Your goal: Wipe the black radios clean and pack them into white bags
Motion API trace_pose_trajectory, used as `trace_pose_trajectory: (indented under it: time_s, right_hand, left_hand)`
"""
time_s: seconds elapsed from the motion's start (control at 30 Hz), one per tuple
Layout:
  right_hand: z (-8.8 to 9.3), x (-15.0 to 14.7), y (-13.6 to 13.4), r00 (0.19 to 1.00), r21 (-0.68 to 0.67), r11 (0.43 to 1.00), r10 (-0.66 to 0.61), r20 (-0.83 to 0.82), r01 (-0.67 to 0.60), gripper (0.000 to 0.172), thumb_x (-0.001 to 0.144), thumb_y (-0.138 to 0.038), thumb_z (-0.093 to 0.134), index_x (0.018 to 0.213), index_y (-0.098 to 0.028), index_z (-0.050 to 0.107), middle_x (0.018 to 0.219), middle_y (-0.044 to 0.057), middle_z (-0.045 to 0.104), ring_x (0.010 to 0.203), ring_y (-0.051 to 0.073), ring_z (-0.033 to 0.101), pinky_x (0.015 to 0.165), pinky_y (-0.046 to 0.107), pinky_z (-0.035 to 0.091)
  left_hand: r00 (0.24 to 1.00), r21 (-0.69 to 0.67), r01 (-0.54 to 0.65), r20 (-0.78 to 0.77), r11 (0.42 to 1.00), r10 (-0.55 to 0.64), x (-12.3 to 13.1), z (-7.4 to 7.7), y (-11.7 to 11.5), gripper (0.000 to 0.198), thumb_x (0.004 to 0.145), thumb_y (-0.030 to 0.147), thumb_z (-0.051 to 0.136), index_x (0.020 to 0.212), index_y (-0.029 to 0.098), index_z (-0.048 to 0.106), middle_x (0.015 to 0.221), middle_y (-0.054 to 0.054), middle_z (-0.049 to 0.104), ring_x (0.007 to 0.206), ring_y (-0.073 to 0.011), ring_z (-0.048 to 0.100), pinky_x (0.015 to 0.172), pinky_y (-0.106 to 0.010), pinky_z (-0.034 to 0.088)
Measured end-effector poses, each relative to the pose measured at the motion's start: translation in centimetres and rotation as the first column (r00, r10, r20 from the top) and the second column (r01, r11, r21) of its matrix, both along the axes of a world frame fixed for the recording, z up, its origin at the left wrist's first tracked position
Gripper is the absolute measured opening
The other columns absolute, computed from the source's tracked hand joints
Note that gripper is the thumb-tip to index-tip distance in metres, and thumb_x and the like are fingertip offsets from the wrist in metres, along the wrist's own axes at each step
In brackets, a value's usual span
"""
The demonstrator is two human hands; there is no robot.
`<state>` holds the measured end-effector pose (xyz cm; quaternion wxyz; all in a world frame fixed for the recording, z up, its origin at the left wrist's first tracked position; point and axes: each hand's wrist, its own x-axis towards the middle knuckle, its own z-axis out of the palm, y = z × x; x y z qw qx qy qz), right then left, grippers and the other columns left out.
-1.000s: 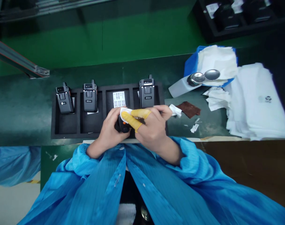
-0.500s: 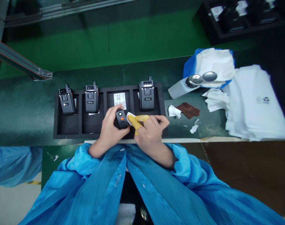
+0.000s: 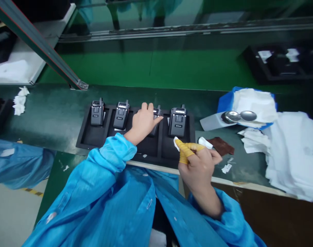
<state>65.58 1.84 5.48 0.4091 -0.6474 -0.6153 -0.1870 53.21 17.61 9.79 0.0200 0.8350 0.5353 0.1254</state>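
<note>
Head camera is looking forward and down over a long workbench covered by a dark green mat (image 3: 50,118), with the person's blue work coat (image 3: 115,206) filling the near side and another blue sleeve (image 3: 20,164) lying at the left edge. A black foam tray (image 3: 80,144) with four compartments is sitting on the mat, and three black two-way radios (image 3: 121,116) are standing upright in the first, second and fourth compartments, their small badges appearing to read "Riton".

The left hand (image 3: 143,125) is covering the top of a fourth radio (image 3: 154,126) in the third compartment, which is tilting slightly. Its fingers (image 3: 145,109) are curving over the radio's far end and its thumb (image 3: 158,119) is reaching across it, though this view cannot settle whether they are gripping or only resting.

The right hand (image 3: 200,168) is raised near the tray's right end, just beside the fourth compartment. Its fingers, sheathed in yellow finger cots (image 3: 183,151), are closing on a white wipe (image 3: 176,144). A second white scrap (image 3: 205,142) is lying just past those fingers, beside a brown cloth (image 3: 220,146).

Farther right, a blue bin (image 3: 225,99) is holding white cloths, with two steel discs (image 3: 239,116) on top, and a stack of white bags (image 3: 292,154) is showing a small recycling mark.
</note>
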Motion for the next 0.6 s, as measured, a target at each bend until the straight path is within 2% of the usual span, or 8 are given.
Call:
trace_pose_trajectory:
  time_s: [0.07,0.13,0.23,0.3,0.43,0.6]
  right_hand:
    - [-0.2,0.3,-0.2,1.0,-0.013,1.0,0.002,-0.01,-0.002,0.018,0.062,-0.003,0.049,0.064,-0.019,0.058,0.075,0.0,0.058,0.068,0.013,0.05,0.072,0.035,0.029]
    - [-0.3,0.4,-0.1,1.0,-0.013,1.0,0.01,-0.011,-0.01,0.016,0.064,-0.005,0.051,0.064,-0.019,0.059,0.076,0.001,0.059,0.069,0.014,0.051,0.072,0.035,0.03]
    - [-0.1,-0.1,0.3,0.999,-0.007,0.999,0.04,-0.024,-0.04,0.019,0.065,-0.005,0.052,0.069,-0.019,0.064,0.078,0.001,0.06,0.072,0.015,0.053,0.072,0.035,0.029]
    - [0.2,-0.8,0.8,0.997,-0.01,0.998,0.063,-0.033,-0.063,0.023,0.065,-0.004,0.052,0.073,-0.02,0.066,0.079,0.001,0.062,0.073,0.015,0.053,0.073,0.036,0.029]
    - [1.1,-2.1,2.3,0.997,-0.027,0.997,0.074,-0.019,-0.075,0.023,0.069,-0.007,0.052,0.075,-0.022,0.069,0.077,0.001,0.062,0.072,0.015,0.053,0.074,0.036,0.031]
    - [2.6,-3.8,5.2,0.995,-0.001,0.995,0.097,-0.009,-0.097,0.025,0.074,-0.008,0.052,0.081,-0.021,0.072,0.075,0.002,0.061,0.072,0.014,0.055,0.074,0.034,0.032]
  left_hand:
    - [0.997,0.121,-0.021,0.07,0.992,0.013,-2.0,-0.4,0.2,0.052,0.08,0.041,0.065,0.12,0.013,0.052,0.11,-0.017,0.055,0.096,-0.0336,0.061,0.079,-0.043,0.05]
    - [0.981,0.209,-0.137,0.161,0.968,0.104,-4.2,-0.7,0.9,0.058,0.075,0.036,0.071,0.124,0.014,0.05,0.111,-0.018,0.054,0.104,-0.0374,0.056,0.085,-0.05,0.046]
    - [0.927,0.136,-0.33,0.234,0.934,0.293,-6.9,-1.4,2.6,0.075,0.066,0.033,0.077,0.13,0.012,0.044,0.113,-0.021,0.052,0.106,-0.0427,0.054,0.086,-0.059,0.042]
    - [0.906,0.033,-0.365,0.242,0.93,0.347,-8.0,-1.7,3.6,0.081,0.064,0.034,0.079,0.132,0.009,0.042,0.113,-0.021,0.052,0.105,-0.0426,0.056,0.086,-0.058,0.043]
    - [0.903,-0.063,-0.284,0.319,0.957,0.288,-9.0,-1.5,3.9,0.078,0.06,0.024,0.077,0.129,0.009,0.043,0.11,-0.016,0.052,0.105,-0.0359,0.058,0.09,-0.049,0.046]
    - [0.86,0.008,0.01,0.511,1.0,-0.013,-10.9,0.2,0.3,0.062,0.059,0.013,0.068,0.118,0.018,0.05,0.109,-0.007,0.053,0.107,-0.025,0.057,0.096,-0.04,0.046]
